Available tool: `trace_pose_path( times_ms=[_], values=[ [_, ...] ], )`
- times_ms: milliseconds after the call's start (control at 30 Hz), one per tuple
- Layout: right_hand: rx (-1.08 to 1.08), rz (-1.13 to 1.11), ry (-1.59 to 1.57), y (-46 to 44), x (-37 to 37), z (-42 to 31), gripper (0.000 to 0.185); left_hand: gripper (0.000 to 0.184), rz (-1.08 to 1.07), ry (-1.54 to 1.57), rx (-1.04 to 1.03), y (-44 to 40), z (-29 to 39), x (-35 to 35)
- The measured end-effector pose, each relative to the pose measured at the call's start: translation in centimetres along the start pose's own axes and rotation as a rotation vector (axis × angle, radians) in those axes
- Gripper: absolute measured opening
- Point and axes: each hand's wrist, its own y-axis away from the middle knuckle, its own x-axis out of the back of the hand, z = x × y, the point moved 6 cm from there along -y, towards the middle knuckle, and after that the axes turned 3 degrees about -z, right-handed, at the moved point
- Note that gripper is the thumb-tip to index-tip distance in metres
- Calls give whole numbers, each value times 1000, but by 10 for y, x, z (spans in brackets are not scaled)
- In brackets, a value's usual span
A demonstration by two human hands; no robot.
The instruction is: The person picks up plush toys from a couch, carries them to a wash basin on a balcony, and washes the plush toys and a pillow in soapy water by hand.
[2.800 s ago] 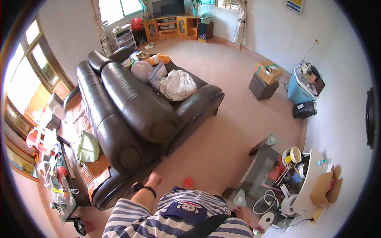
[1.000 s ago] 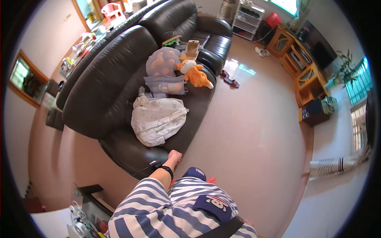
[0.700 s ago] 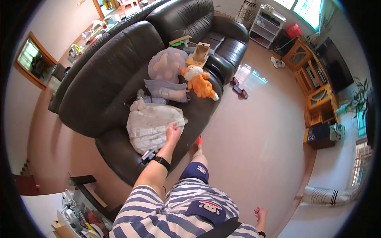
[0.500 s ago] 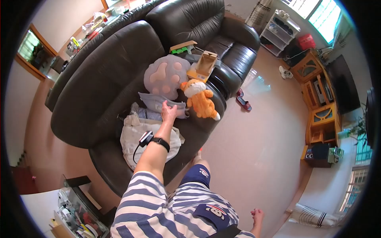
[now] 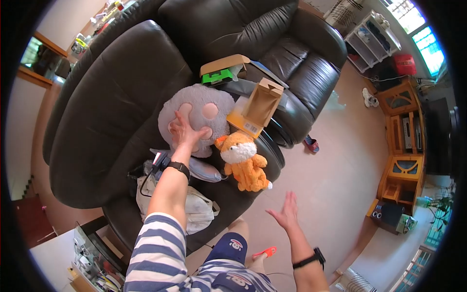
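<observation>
My left hand lies with spread fingers on a grey paw-shaped cushion with pink pads, on the dark leather sofa. My right hand is raised over the floor in front of the sofa, fingers apart and nothing in it. An orange plush toy with a white muzzle lies right of the cushion. Behind the toy stands an opened cardboard box. Under my left forearm are a grey pouch and a white cloth bag, both partly hidden.
A box with a green insert lies behind the cushion. Slippers and white shoes are on the floor. Farther right are a white rack, a wooden cabinet and a speaker. A cluttered table is at the lower left.
My left hand has moved from the white bag, past the grey pouch, onto the cushion. My right hand has risen and spread its fingers. The view has come closer to the sofa.
</observation>
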Motion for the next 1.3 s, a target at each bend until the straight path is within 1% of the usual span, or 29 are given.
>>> trace_pose_path(
  times_ms=[67,100,133,167,200,233,267,300,333,367,400,433,467,500,533,567,600,667,733,767,833,867,933,967,1033,1133,1200,1233,1300],
  values=[
    [36,5,-37,-57,-1,-47,119,132,-31,5,15,-11,-11,-2],
    [40,-12,-32,-77,-5,-66,119,126,-30,58,37,-15,-18,-2],
    [-17,-56,-43,-93,-13,-81,119,121,-27,112,65,-18,-28,-4],
    [-71,-99,-51,-105,-19,-87,119,121,-30,110,89,-19,-37,-9],
    [-61,-115,-41,-113,-26,-92,119,105,11,194,51,-21,-43,-10],
    [-179,-178,-17,-120,-36,-88,106,90,55,278,8,-22,-48,-9],
    [-298,-236,7,-124,-46,-82,93,90,56,280,23,-23,-57,-8],
    [-293,-242,19,-128,-58,-73,93,76,105,439,30,-24,-68,-2],
    [-237,-186,-17,-131,-69,-60,73,63,158,599,34,-25,-80,6],
    [-181,-129,-56,-131,-71,-50,54,46,182,939,44,-28,-99,0],
    [-175,-133,-52,-127,-67,-40,54,42,152,1130,130,-15,-101,17],
    [-67,-91,-340,-120,-60,-38,42,38,126,1329,141,-9,-116,27],
    [41,-46,-628,-113,-50,-39,33,36,51,1543,146,3,-130,37],
    [32,-57,-673,-95,-19,-53,34,33,19,1709,95,19,-138,50],
    [36,-55,-709,-93,-16,-37,34,39,0,1837,106,30,-159,47],
    [41,-53,-745,-87,-11,-15,34,49,-37,2021,184,45,-169,50],
    [33,-47,-782,-79,-2,1,33,55,-151,2161,40,63,-172,61],
    [34,-42,-821,-61,17,26,32,55,-277,2312,-84,99,-171,75],
    [149,47,-263,-38,54,36,30,55,-302,2360,-103,126,-162,83],
    [153,52,-258,-30,61,47,30,55,-308,2374,-106,137,-156,87],
    [319,363,-384,-6,82,63,30,56,-298,2374,-86,159,-149,93],
    [324,354,-382,7,89,59,30,56,-289,2368,-79,171,-146,96],
    [87,177,-1055,26,106,52,32,56,-274,2355,-74,199,-142,102],
    [72,189,-1090,36,117,50,33,56,-270,2353,-71,212,-139,104],
    [198,153,-1117,55,138,47,33,56,-276,2340,-63,239,-129,101],
    [199,233,-1200,86,160,48,31,56,-277,2327,-73,282,-117,98],
    [365,105,-1260,106,168,40,32,56,-260,2305,-89,315,-112,95],
    [370,94,-1263,113,182,34,32,56,-242,2302,-78,326,-109,100],
    [547,21,-1249,136,200,29,33,57,-206,2291,-74,360,-107,102]
  ],
)
